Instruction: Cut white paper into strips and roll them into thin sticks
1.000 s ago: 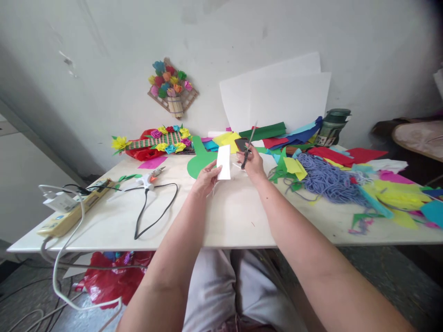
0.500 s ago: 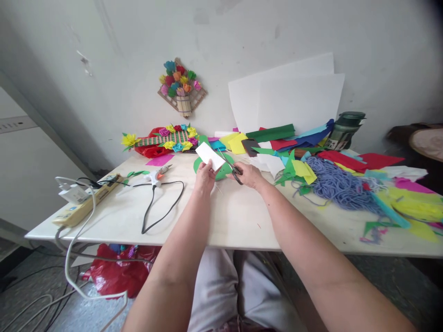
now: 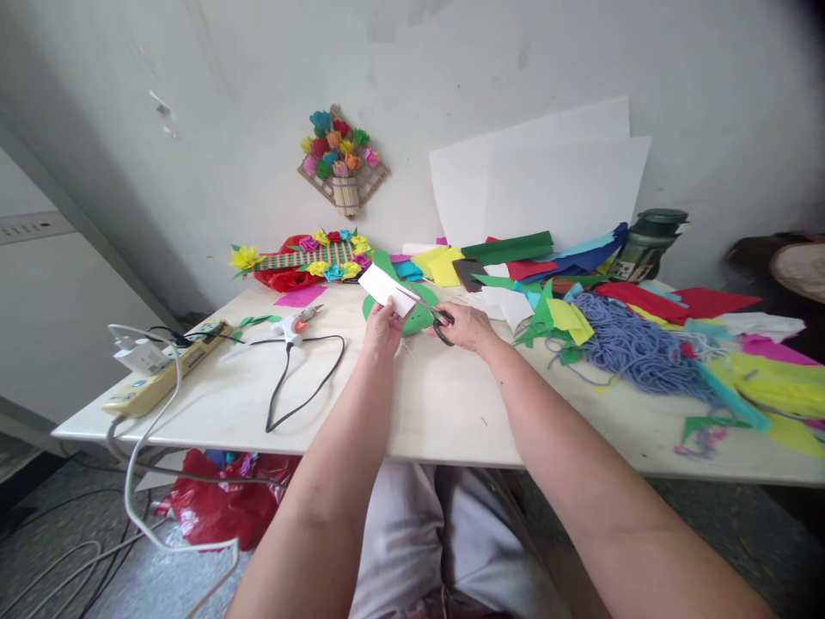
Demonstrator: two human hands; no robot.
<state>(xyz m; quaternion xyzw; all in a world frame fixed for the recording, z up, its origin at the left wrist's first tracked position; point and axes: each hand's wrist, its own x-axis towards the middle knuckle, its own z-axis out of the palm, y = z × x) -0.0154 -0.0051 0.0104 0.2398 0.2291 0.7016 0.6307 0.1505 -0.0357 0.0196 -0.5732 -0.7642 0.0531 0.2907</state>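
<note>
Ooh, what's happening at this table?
The left hand holds a piece of white paper, and the right hand holds scissors. The blades are at the paper's edge, but it's too small to tell if they're cutting. A green cutout lies behind. The glue gun lies to the left, and blue yarn is heaped to the right.

wht tbl (image 3: 444, 421) | pwr strip (image 3: 160, 383) | glue gun (image 3: 290, 329) | blu yarn (image 3: 635, 346)

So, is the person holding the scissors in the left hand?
No, the right hand holds the scissors, while the left hand holds the white paper.
</note>
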